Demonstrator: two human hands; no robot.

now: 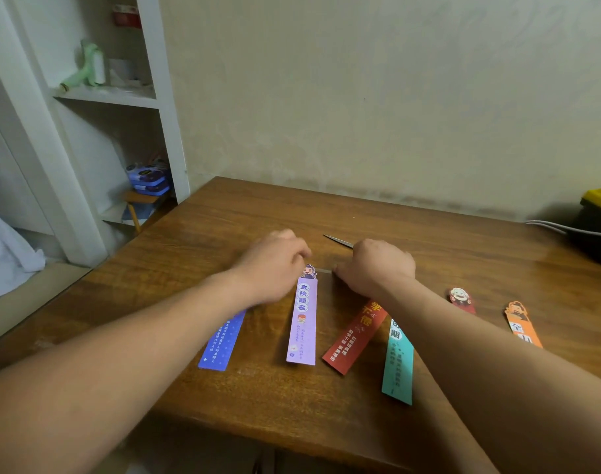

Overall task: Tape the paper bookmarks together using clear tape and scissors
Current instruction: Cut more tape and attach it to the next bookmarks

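Several paper bookmarks lie fanned on the wooden table: blue, purple, red, teal, a dark red one with a cartoon head and orange. My left hand rests knuckles-up over the tops of the blue and purple bookmarks. My right hand is curled above the red one. A thin strip of clear tape stretches between the fingertips of both hands, just above the purple bookmark's top. A scissors blade pokes out behind my right hand; its handles are hidden.
A black and yellow box with a white cable sits at the table's far right. A white shelf unit stands to the left, beyond the table edge. The wall runs close behind the table.
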